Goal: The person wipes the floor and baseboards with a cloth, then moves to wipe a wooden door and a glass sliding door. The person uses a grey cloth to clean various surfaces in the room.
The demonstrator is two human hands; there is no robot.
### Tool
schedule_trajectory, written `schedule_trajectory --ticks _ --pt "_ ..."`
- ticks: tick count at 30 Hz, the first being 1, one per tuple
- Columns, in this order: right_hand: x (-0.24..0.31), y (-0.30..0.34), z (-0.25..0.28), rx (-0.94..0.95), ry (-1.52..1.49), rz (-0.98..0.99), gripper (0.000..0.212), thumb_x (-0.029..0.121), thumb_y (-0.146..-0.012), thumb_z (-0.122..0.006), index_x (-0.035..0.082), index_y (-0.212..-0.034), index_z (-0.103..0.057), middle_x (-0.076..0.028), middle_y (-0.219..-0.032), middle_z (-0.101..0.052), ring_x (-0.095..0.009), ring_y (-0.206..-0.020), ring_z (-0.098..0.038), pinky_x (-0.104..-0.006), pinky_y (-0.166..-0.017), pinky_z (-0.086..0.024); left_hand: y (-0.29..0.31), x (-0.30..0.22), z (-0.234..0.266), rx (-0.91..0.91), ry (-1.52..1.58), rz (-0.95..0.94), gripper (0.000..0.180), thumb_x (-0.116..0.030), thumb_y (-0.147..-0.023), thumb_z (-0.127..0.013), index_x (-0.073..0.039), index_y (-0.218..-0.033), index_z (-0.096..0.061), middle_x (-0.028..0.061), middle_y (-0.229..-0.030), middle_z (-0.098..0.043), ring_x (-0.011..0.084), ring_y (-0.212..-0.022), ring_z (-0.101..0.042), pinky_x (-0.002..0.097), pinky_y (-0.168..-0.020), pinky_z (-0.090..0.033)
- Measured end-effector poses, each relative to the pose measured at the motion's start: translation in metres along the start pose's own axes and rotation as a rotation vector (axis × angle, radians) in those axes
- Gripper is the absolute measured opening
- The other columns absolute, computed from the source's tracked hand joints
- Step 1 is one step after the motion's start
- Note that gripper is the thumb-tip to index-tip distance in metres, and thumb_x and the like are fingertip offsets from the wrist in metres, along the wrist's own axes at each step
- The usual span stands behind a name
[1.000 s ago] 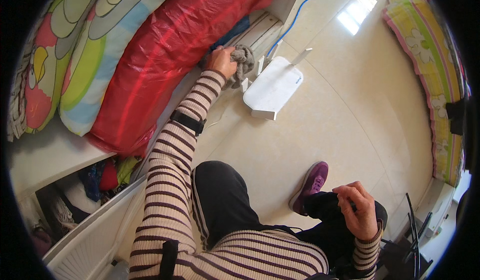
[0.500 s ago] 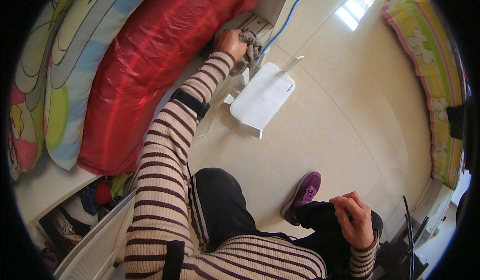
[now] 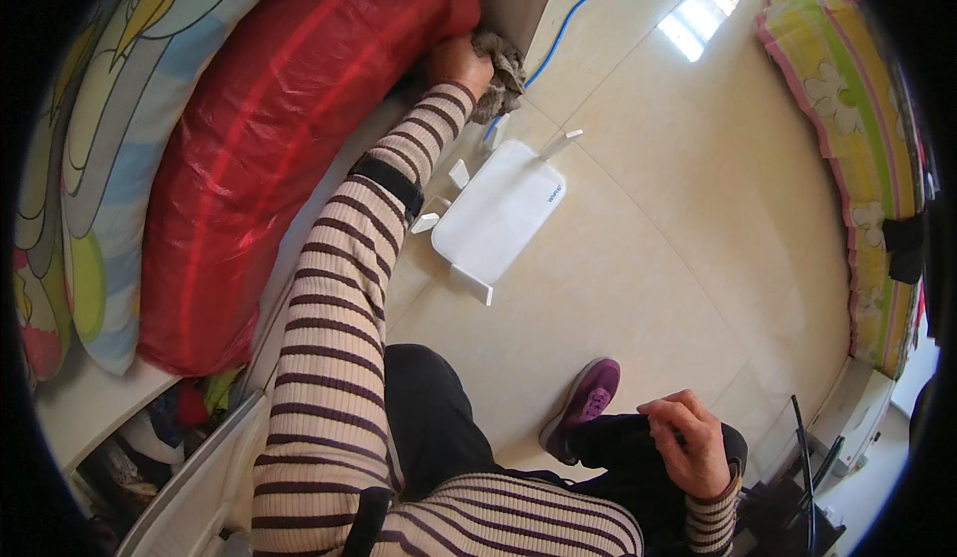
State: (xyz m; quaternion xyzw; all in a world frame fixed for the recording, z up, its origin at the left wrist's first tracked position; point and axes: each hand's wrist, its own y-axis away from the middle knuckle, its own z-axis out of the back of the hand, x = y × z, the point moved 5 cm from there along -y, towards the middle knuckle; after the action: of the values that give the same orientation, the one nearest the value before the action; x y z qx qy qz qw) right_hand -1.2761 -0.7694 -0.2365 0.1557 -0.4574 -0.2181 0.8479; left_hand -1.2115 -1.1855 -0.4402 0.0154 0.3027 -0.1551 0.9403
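My left hand (image 3: 462,66) is reached out far ahead, closed on a crumpled grey-brown cloth (image 3: 501,71). It presses the cloth down by the end of a red plastic-wrapped bundle (image 3: 309,139). Just nearer lies a flat white router (image 3: 501,210) on the floor, several antennas standing out from its edges. A blue cable (image 3: 570,17) runs behind the cloth toward the router. My right hand (image 3: 693,447) hovers over or rests on my right knee, which I cannot tell. Its fingers are loosely bent and apart, with nothing in them.
Cartoon-print cushions (image 3: 169,59) stand beside the red bundle on a white ledge (image 3: 95,408). Below it, an open drawer (image 3: 189,487) holds clothes. A yellow flowered cover (image 3: 832,109) hangs at the right. Dark thin-legged equipment (image 3: 802,497) stands at the lower right.
My left hand and the cloth have shifted slightly, and the cloth now covers the wooden strip seen before. The view has moved a little. My right hand keeps its pose.
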Motion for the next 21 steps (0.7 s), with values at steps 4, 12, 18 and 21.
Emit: schedule_trajectory --ticks 4,12,18,21 --pt "-0.004 -0.002 0.005 0.026 -0.002 -0.056 0.021 -0.005 -0.075 -0.051 0.001 -0.094 -0.057 -0.01 -0.078 -0.05 -0.018 -0.062 -0.052 -0.0261 -0.056 -0.042 -0.007 -0.007 -0.004 0.143 -0.162 0.064 0.027 -0.022 -0.068 -0.058 -0.007 -0.091 -0.061 0.0178 -0.093 -0.059 0.0315 -0.089 -0.057 0.0382 -0.076 -0.046" --pt "-0.001 0.014 0.002 -0.024 0.051 0.015 0.019 -0.003 -0.077 -0.049 0.0 -0.094 -0.056 -0.008 -0.074 -0.05 -0.015 -0.06 -0.051 -0.0242 -0.056 -0.042 -0.001 -0.019 -0.001 0.283 -0.13 -0.101 0.026 -0.013 -0.067 -0.056 -0.013 -0.092 -0.062 0.0136 -0.103 -0.056 0.0293 -0.099 -0.053 0.0375 -0.084 -0.043" --pt "-0.002 0.033 -0.004 -0.043 0.074 0.027 0.021 -0.003 -0.077 -0.048 -0.001 -0.096 -0.055 -0.008 -0.073 -0.049 -0.014 -0.06 -0.051 -0.0233 -0.056 -0.042 0.015 -0.013 -0.009 0.58 -0.145 -0.304 0.034 -0.01 -0.063 -0.057 -0.014 -0.096 -0.062 0.0139 -0.106 -0.056 0.0283 -0.096 -0.055 0.0357 -0.083 -0.043" --pt "0.0 0.038 -0.008 -0.045 0.094 0.034 0.021 -0.003 -0.077 -0.048 -0.001 -0.096 -0.055 -0.008 -0.073 -0.049 -0.014 -0.059 -0.05 -0.0233 -0.055 -0.041 0.019 0.017 0.003 0.637 -0.108 -0.161 0.035 -0.009 -0.064 -0.054 -0.009 -0.097 -0.061 0.0179 -0.102 -0.057 0.031 -0.094 -0.055 0.0368 -0.082 -0.044"
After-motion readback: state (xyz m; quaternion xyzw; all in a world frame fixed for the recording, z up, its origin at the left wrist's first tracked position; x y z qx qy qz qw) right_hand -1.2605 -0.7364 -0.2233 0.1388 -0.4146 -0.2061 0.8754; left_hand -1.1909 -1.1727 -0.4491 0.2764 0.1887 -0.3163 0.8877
